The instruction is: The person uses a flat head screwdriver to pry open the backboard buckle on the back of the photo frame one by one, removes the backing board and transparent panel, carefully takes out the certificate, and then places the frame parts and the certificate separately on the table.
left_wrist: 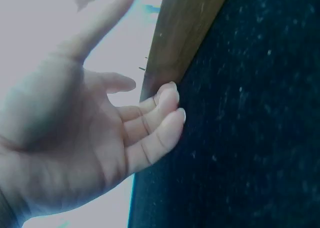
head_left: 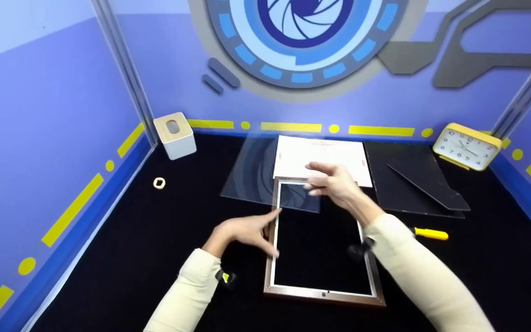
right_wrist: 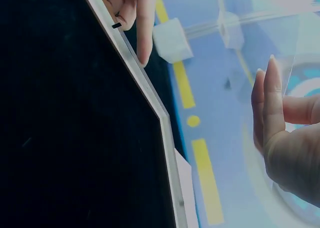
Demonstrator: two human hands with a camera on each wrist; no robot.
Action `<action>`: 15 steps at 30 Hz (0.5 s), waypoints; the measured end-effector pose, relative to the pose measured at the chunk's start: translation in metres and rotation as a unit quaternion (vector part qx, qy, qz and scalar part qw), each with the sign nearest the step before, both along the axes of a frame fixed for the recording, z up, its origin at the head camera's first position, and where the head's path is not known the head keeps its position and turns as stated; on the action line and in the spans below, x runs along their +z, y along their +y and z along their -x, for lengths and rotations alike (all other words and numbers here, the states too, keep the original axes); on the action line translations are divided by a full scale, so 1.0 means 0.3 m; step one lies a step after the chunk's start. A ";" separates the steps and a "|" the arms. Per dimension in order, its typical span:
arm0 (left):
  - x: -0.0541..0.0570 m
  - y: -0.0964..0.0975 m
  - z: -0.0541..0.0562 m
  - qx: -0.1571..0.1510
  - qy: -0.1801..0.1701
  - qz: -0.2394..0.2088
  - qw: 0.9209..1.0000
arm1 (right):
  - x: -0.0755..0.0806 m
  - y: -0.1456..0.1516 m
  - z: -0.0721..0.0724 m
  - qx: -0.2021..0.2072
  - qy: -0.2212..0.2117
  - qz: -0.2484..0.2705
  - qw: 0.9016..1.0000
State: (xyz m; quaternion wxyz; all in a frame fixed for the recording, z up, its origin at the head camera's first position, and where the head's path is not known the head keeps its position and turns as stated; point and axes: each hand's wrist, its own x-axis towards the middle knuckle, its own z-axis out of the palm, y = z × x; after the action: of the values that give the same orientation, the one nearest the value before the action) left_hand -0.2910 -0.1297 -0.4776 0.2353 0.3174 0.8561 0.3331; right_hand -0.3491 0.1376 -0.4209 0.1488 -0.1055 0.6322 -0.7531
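Note:
A brown picture frame [head_left: 325, 295] lies on the black cloth, its white inner edge facing up. My left hand [head_left: 249, 230] rests against the frame's left side, thumb and forefinger spread over that edge. In the left wrist view, the other fingertips touch the wooden side wall [left_wrist: 182, 32] of the frame. Above the frame's far end, my right hand [head_left: 334, 184] pinches the right edge of a clear sheet [head_left: 256, 170]. The right wrist view shows the sheet's thin edge between the thumb and straight fingers of that hand [right_wrist: 295, 148].
Behind the frame lies a white board [head_left: 334, 152]. To its right are a black panel [head_left: 399, 198] and a dark stand piece [head_left: 424, 186]. A yellow-handled tool [head_left: 431, 234], yellow clock [head_left: 468, 146], tissue box [head_left: 175, 138] and small wooden ring [head_left: 159, 183] stand or lie around.

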 end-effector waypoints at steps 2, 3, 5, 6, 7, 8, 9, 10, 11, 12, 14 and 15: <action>-0.006 0.012 -0.007 -0.012 0.019 0.024 0.999 | -0.013 -0.061 0.032 0.001 -0.012 0.000 1.000; -0.008 0.017 -0.011 -0.015 0.024 0.030 0.999 | -0.020 -0.091 0.047 0.000 -0.018 0.002 1.000; -0.011 0.023 -0.014 -0.018 0.028 0.034 0.999 | -0.034 -0.149 0.076 0.001 -0.028 0.007 1.000; -0.010 0.025 -0.015 -0.018 0.028 0.035 0.999 | -0.041 -0.177 0.089 -0.001 -0.032 0.010 0.999; -0.008 0.025 -0.015 -0.018 0.031 0.040 0.999 | -0.047 -0.204 0.100 -0.001 -0.035 0.014 0.999; -0.005 0.025 -0.016 -0.017 0.032 0.045 0.998 | -0.053 -0.230 0.111 -0.001 -0.037 0.016 0.999; -0.001 0.026 -0.018 -0.016 0.030 0.050 0.998 | -0.060 -0.254 0.121 -0.001 -0.039 0.018 0.999; 0.003 0.026 -0.018 -0.014 0.029 0.058 0.998 | -0.067 -0.275 0.131 0.001 -0.039 0.019 0.999; 0.008 0.027 -0.019 -0.011 0.029 0.069 0.997 | -0.071 -0.295 0.139 0.000 -0.042 0.018 0.999; 0.013 0.030 -0.021 -0.006 0.021 0.075 0.997 | -0.079 -0.313 0.148 0.001 -0.043 0.018 0.999; 0.023 0.036 -0.023 0.004 0.005 0.087 0.996 | -0.092 -0.342 0.166 -0.001 -0.045 0.015 0.999; 0.027 0.041 -0.025 0.008 -0.002 0.092 0.996 | -0.098 -0.354 0.174 -0.001 -0.047 0.012 0.999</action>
State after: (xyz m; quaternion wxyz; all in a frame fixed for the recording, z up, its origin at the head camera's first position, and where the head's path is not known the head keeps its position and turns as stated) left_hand -0.2836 -0.1174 -0.4695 0.2627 0.2872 0.8851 0.2552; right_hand -0.4015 0.0314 -0.4504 0.1765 -0.0709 0.6153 -0.7650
